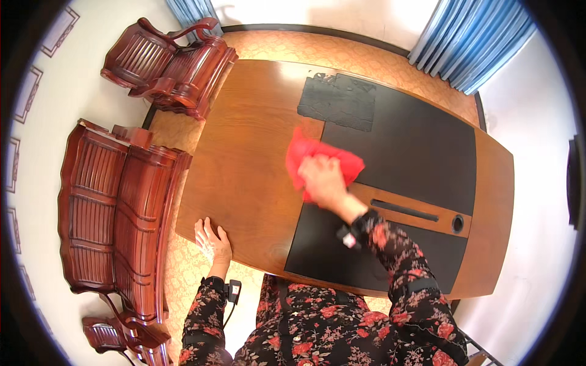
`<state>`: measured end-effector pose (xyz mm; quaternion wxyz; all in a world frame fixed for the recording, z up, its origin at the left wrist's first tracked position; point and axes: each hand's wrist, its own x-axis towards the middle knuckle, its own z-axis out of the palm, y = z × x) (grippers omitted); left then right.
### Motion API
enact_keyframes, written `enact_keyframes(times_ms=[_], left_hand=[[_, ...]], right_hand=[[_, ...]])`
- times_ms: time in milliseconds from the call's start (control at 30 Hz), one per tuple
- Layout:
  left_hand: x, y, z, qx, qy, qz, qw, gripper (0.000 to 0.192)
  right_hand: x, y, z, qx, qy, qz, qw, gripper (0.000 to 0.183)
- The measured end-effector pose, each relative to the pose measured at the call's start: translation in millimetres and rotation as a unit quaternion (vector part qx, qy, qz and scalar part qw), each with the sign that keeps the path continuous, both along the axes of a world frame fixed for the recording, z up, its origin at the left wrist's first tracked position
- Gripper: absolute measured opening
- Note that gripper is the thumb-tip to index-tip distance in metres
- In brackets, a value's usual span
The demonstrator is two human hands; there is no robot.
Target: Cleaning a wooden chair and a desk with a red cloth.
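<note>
A red cloth lies bunched under my right hand, which presses on it with curled fingers over the middle of the wooden table. The hand and cloth look slightly blurred. The cloth lies across the border between brown wood and a black inlaid panel. My left hand rests with spread fingers on the table's near left edge and holds nothing. Beyond the cloth, a dark patch with ragged edges covers part of the wood and the panel.
A slot and a round hole are set in the wooden strip between black panels. A carved wooden bench and an armchair stand left of the table. Blue curtains hang at the far right.
</note>
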<state>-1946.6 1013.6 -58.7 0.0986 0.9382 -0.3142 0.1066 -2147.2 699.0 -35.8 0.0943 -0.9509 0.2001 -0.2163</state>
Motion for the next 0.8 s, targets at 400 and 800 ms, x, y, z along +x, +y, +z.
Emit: enact_keyframes(times_ms=[400, 800], left_hand=[[23.4, 8.7, 21.4, 0.041, 0.078, -0.064, 0.994, 0.056], [160.9, 41.3, 49.8, -0.097, 0.221, -0.336, 0.91, 0.035]], right_hand=[[3.1, 82.5, 19.0, 0.022, 0.039, 0.108, 0.993, 0.046], [295.6, 86.7, -4.6, 0.007, 0.074, -0.138, 0.988, 0.049]])
